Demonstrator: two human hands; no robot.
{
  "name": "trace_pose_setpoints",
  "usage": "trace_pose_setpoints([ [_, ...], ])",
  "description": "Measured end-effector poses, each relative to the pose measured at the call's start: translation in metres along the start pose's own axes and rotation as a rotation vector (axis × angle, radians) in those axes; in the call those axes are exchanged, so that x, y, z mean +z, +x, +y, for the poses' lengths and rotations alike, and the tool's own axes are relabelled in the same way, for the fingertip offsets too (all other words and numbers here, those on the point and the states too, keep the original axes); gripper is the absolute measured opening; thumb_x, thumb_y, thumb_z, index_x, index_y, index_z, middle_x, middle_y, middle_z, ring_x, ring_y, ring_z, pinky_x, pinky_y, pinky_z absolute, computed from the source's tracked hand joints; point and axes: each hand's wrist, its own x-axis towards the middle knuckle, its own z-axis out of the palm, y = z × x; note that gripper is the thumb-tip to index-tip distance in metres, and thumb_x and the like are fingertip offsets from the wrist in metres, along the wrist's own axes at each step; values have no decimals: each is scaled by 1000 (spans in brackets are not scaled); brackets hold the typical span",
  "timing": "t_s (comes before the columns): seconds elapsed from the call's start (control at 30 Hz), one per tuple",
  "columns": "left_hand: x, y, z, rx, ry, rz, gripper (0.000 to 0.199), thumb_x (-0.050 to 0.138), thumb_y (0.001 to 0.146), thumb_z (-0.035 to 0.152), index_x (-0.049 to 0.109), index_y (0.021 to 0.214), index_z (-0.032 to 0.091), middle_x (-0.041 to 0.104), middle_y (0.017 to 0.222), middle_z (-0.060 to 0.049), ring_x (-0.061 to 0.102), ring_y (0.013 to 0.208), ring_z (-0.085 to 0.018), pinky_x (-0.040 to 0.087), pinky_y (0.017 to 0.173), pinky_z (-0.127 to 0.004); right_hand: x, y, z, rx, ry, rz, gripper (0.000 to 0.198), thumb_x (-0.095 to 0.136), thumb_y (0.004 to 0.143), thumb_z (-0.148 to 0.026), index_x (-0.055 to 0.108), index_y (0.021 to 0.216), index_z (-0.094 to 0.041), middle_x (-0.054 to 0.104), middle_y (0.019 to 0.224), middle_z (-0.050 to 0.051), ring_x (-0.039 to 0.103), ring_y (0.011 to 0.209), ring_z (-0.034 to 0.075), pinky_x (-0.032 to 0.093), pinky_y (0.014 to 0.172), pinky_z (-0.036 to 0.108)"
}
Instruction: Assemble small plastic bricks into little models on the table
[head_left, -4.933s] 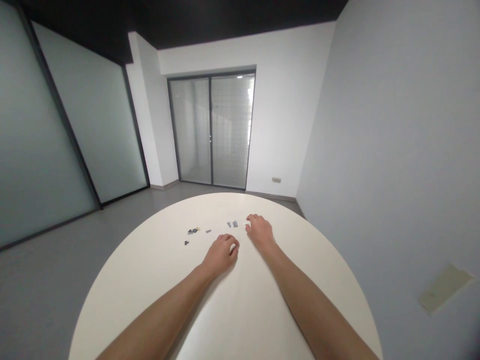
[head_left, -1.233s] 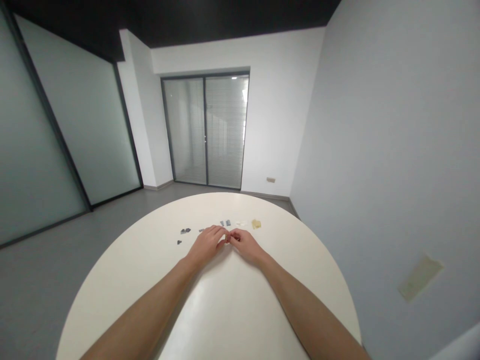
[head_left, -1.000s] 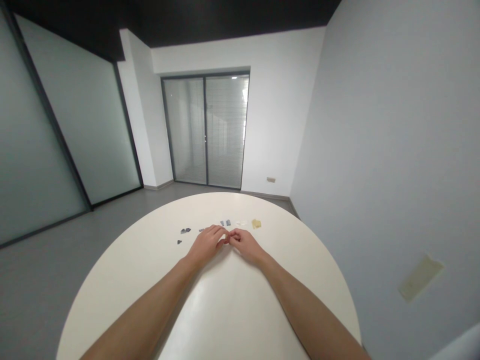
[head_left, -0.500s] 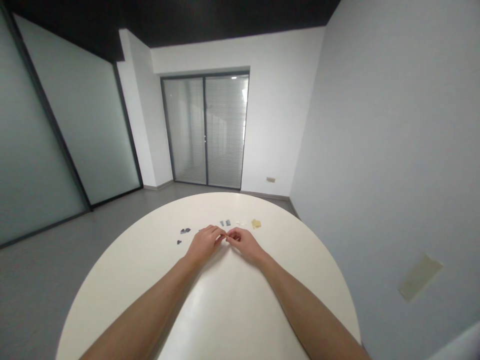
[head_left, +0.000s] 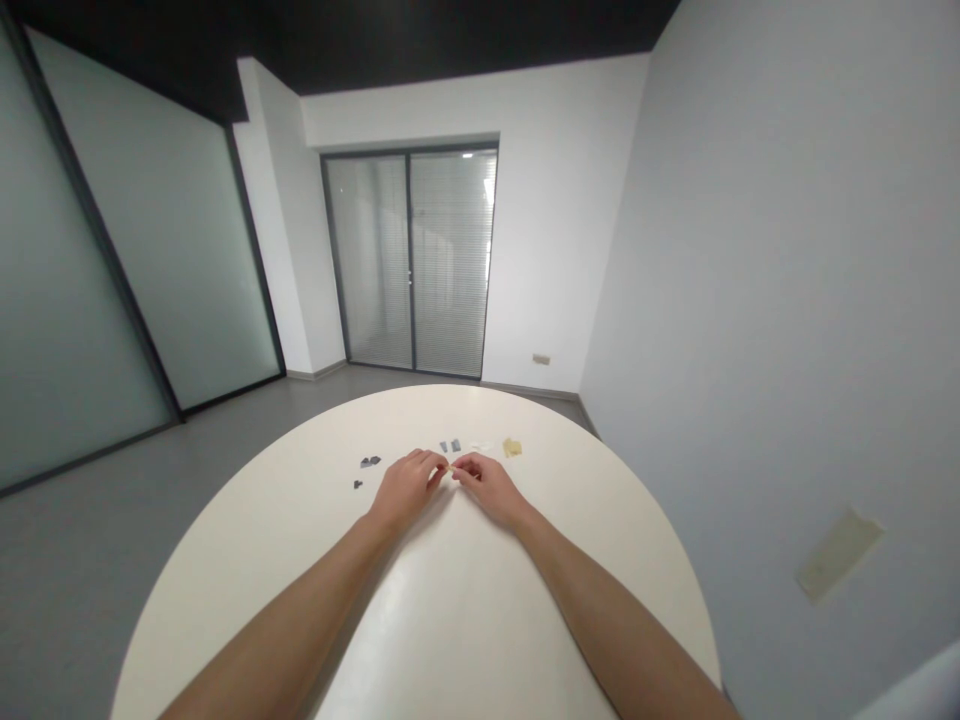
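My left hand (head_left: 409, 482) and my right hand (head_left: 486, 484) meet over the middle of the round table. Their fingertips pinch a tiny yellowish piece (head_left: 450, 468) between them, too small for me to tell its kind. Just beyond my fingers lie small grey-blue pieces (head_left: 455, 446) and some thin white pieces (head_left: 480, 446). To the right of these is a little heap of yellow pieces (head_left: 512, 447). Left of my left hand are dark grey pieces (head_left: 370, 462), with one small dark piece (head_left: 358, 485) nearer to me.
The white round table (head_left: 480, 610) fills the lower middle. A pale wall (head_left: 750, 300) with a beige plate (head_left: 840, 555) stands close on the right. Frosted glass panels (head_left: 150, 230) are on the left, and glass doors with blinds (head_left: 411, 260) stand at the back.
My fingertips have shifted very slightly left, and more of the yellowish piece shows between them. The pieces on the table lie where they were.
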Motion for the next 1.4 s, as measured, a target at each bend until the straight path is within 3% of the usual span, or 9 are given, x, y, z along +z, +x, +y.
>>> trace_pose_setpoints([
  [0.4,2,0,-1,-37,-39,-18,11,54,89,20,63,95,23,70,95,-3,63,91,-18,50,78,-30,-3,-1,0,-74,-185,54,15,59,87,-32,65,96,-21,67,88,1,59,79,15,43,75,28],
  [1.0,5,-1,-4,-14,-28,4,14,52,91,20,64,97,22,70,95,-3,62,91,-17,50,78,-28,-3,-1,2,-73,-184,46,21,54,92,-37,66,96,-21,69,92,3,59,83,17,43,79,30],
  [1.4,4,-1,-5,-30,-20,-7,15,53,90,18,65,97,22,70,94,-3,63,90,-17,50,77,-27,-3,-2,2,-78,-177,47,19,51,92,-32,66,94,-21,69,92,3,60,85,17,43,80,30],
])
